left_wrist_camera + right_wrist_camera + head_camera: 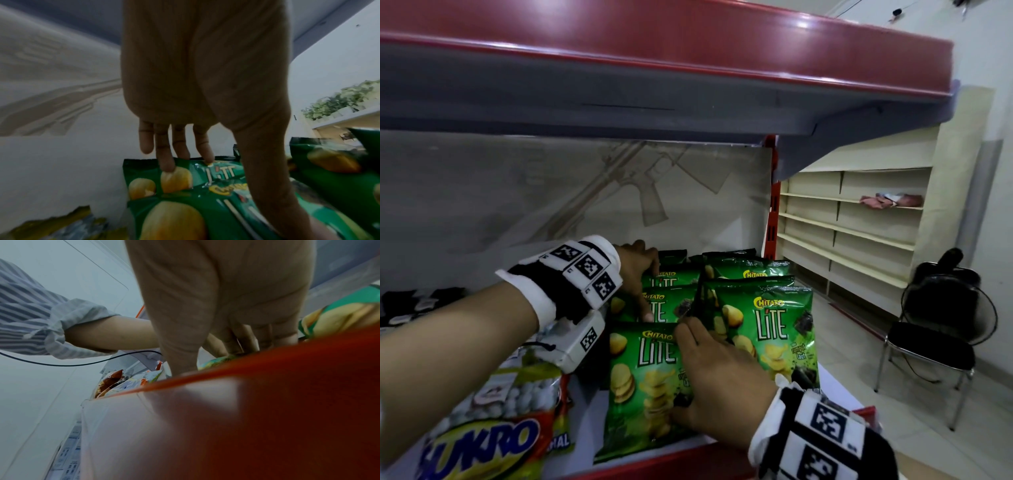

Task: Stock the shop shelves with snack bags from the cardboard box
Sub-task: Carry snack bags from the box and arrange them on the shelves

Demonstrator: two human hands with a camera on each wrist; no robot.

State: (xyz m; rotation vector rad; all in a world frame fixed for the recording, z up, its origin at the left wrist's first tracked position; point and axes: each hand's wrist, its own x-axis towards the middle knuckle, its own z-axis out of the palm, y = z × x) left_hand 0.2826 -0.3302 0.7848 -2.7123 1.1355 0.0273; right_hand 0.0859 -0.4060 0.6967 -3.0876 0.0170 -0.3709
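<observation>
1. Head view: at centre, the right hand lies flat, fingers straight, on the front bag at the shelf edge. Press gently and nudge it back.
2. Left wrist view: the left hand, fingers spread straight, steadies the rear bag; keep the row upright.
3. Right wrist view: the shelf's red edge hides the fingertips; box unseen.
</observation>
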